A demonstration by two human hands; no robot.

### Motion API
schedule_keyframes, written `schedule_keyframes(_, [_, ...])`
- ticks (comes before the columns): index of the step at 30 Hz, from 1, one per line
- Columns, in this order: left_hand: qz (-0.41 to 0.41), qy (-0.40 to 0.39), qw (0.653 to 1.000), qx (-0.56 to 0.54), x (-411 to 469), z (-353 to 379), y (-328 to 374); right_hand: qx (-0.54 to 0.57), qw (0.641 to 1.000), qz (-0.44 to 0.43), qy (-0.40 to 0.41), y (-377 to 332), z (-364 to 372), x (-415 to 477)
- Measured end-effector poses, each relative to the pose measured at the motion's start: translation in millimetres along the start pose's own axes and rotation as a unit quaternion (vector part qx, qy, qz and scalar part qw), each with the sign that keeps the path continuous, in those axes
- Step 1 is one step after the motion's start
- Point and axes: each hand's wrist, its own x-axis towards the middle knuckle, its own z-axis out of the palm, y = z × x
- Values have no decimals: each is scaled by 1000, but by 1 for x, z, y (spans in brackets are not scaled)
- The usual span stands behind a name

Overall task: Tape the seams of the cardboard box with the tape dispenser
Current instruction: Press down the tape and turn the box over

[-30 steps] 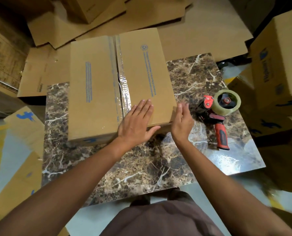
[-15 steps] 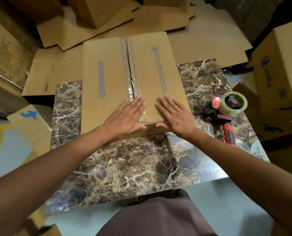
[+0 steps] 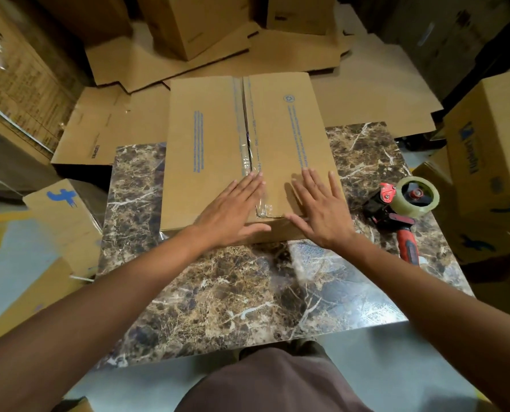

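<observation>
Cardboard box [image 3: 218, 150] is sitting at frame centre on the marble table [image 3: 248, 298], far end overhanging. Clear tape [image 3: 245, 150] is already running down the centre seam, ending near the close edge. Left hand [image 3: 233, 212] is lying flat, fingers spread, pressing on the tape end; right hand [image 3: 319, 209] is lying flat and open on the right flap, holding nothing. Tape dispenser [image 3: 402, 209] is lying unused at right of frame, apart from both hands. Judging: centre seam done, smoothing going on; side seams not visibly taped, likely remaining.
</observation>
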Motion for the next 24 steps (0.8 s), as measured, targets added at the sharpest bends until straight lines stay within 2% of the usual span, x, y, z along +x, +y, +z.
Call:
schedule_keyframes(6, [11, -5, 1000, 16, -23, 3, -27, 14, 998, -58, -5, -35, -1, 24])
schedule_keyframes(13, [-25, 12, 997, 71, -24, 16, -25, -29, 993, -112, -19, -37, 14, 26])
schedule_keyframes(24, [-47, -20, 997, 59, -27, 16, -21, -18, 990, -117, -74, -38, 7, 27])
